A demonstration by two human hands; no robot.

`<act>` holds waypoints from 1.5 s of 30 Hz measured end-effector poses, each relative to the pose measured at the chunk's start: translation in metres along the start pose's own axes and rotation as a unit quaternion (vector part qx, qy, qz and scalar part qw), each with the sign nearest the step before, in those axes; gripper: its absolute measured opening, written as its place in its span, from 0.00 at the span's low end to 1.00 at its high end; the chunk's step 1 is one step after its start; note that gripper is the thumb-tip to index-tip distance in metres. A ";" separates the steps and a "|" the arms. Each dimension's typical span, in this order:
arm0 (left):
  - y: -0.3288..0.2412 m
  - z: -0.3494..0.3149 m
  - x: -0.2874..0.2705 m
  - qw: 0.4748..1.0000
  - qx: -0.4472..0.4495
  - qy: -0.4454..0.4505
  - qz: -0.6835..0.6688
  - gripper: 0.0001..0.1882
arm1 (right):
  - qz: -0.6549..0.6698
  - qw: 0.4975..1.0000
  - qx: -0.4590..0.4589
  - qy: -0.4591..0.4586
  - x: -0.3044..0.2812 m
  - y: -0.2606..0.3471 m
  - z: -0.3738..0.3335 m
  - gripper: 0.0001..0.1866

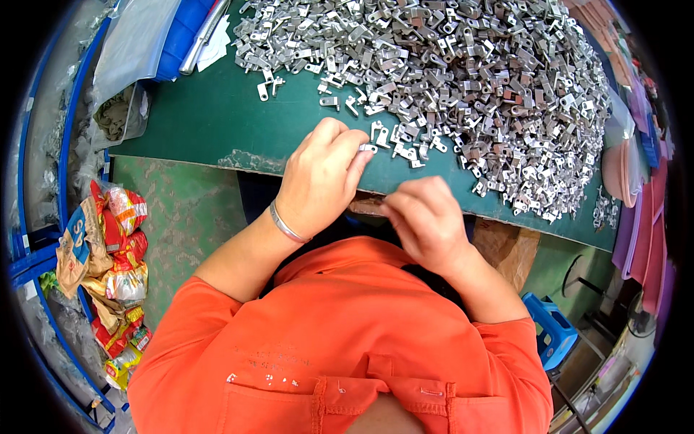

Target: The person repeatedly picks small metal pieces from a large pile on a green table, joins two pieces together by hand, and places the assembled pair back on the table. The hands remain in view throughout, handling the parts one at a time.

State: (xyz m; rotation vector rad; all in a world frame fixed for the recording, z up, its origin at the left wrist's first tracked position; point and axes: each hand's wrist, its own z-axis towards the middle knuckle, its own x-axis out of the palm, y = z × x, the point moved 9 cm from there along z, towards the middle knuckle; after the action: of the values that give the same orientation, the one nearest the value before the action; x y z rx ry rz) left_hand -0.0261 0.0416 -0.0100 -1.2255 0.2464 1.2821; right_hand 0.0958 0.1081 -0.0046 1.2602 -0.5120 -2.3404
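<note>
Pinching one small silver stamped metal bracket [369, 147] in left hand [322, 177] at near edge of green table [210, 116]; right hand [426, 217] curled closed, contents unclear. Huge heap of silver metal brackets [463, 72] far right, mostly untouched.

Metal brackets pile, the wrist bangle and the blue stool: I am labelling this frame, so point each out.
metal brackets pile [463, 79], head view, middle of the heap.
wrist bangle [286, 227], head view, band on left wrist.
blue stool [551, 329], head view, its seat.
</note>
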 end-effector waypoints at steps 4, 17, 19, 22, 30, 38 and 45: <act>0.014 -0.002 0.005 0.972 -0.124 0.062 -0.188 0.06 | -0.109 0.990 0.091 -0.024 -0.010 -0.026 0.009 0.13; 0.007 -0.029 0.023 0.811 -0.149 0.091 -0.558 0.08 | 0.487 0.777 0.397 0.043 0.013 -0.045 -0.025 0.07; -0.009 -0.028 0.015 0.907 -0.074 0.188 -0.368 0.08 | 0.412 0.831 0.362 0.089 0.015 -0.034 -0.025 0.05; -0.015 -0.031 0.018 0.948 -0.041 0.190 -0.251 0.11 | 0.185 0.965 0.172 0.068 0.000 -0.015 -0.005 0.07; -0.012 0.015 0.014 0.998 0.030 0.015 -0.060 0.11 | -0.064 0.994 0.087 0.028 0.002 -0.032 0.023 0.09; -0.006 0.015 0.011 0.992 0.002 0.024 -0.121 0.08 | 0.509 0.780 0.364 -0.010 0.014 -0.068 -0.014 0.08; 0.017 -0.036 0.060 0.591 -0.379 0.132 -0.700 0.07 | 0.571 0.747 0.342 -0.009 0.009 -0.060 -0.008 0.09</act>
State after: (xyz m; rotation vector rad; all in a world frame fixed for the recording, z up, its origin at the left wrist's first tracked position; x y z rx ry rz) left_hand -0.0023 0.0446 -0.0782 -1.6660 -1.0429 -0.3253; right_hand 0.0864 0.1528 -0.0457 0.7304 -1.6740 -1.0907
